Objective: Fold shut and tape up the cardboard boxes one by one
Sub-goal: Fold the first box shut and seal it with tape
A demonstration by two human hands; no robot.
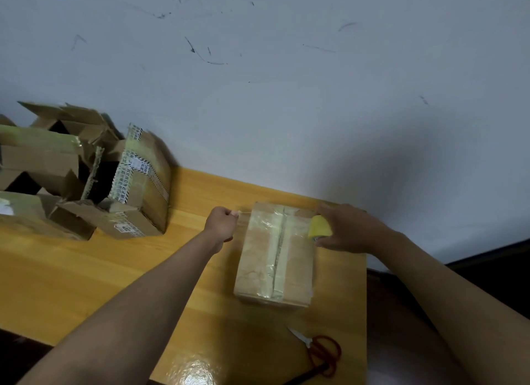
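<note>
box (275,255) centre frame, flaps shut | left hand (222,224) pinching tape end (242,212) | right hand (350,230) gripping yellow tape roll (319,227)

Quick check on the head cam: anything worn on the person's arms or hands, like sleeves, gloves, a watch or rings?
Nothing worn that shows. Both forearms are bare right up to the frame edge, with no sleeve cuffs in view. The left hand and right hand have no gloves, and no watch, wristband or ring is visible. No markings or tags on either arm.
</note>
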